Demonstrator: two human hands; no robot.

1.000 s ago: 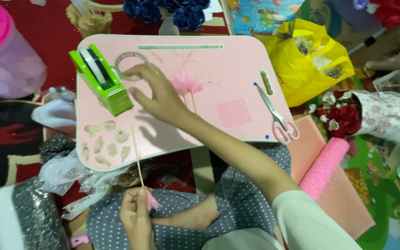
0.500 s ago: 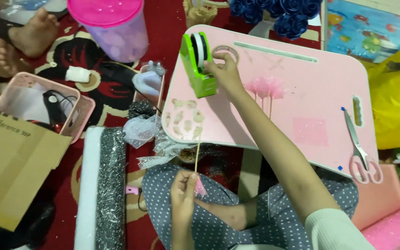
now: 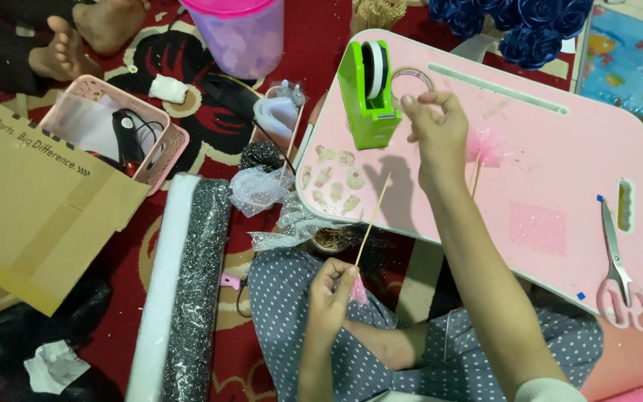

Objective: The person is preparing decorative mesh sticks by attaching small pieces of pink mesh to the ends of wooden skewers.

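**Skewer in one hand, tape in the other**

The left hand [image 3: 330, 292] pinches a thin wooden skewer [image 3: 373, 219] low over the lap, pink tulle [image 3: 358, 292] at its grip. The right hand [image 3: 436, 131] is raised above the pink lap table [image 3: 560, 149], fingertips pinched together beside the green tape dispenser [image 3: 370, 93]. Pink-handled scissors [image 3: 619, 279] lie at the table's right edge.

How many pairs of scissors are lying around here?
1. The scissors, with pink handles, lie on the right edge of the pink lap table, far from both hands. More could be hidden in the pink basket or under the clutter.
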